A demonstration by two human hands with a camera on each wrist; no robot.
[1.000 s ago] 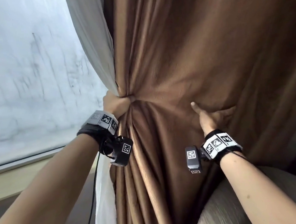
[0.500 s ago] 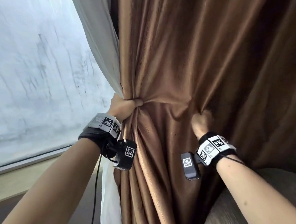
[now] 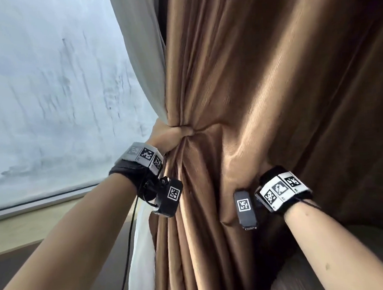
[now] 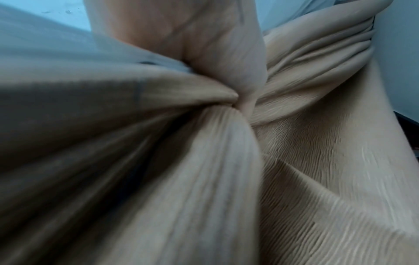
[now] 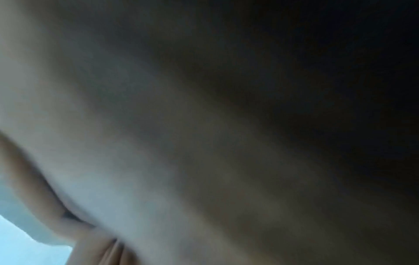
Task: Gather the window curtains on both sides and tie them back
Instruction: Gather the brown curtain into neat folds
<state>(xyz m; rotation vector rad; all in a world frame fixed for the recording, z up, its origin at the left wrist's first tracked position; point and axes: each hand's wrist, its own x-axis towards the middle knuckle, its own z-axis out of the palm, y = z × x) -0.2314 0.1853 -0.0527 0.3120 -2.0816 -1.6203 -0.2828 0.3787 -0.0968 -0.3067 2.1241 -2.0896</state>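
A brown curtain (image 3: 261, 83) hangs in heavy folds, with a white sheer curtain (image 3: 143, 57) along its left edge. My left hand (image 3: 169, 135) grips the brown curtain in a tight bunch at mid height, and the folds fan out above and below it. In the left wrist view the pinched fabric (image 4: 238, 100) fills the picture. My right hand is tucked into a fold lower right; only its wristband (image 3: 282, 189) shows. The right wrist view is blurred fabric (image 5: 204, 143), so how the fingers lie is hidden.
A frosted window pane (image 3: 46, 87) with its sill (image 3: 32, 221) lies to the left. A grey upholstered seat (image 3: 330, 271) sits at the bottom right under my right arm. A black cable (image 3: 129, 235) hangs from my left wrist.
My right hand lay flat on the curtain's face with fingers showing; it has since slid down and into a fold, out of sight. The left hand has kept its grip on the bunch.
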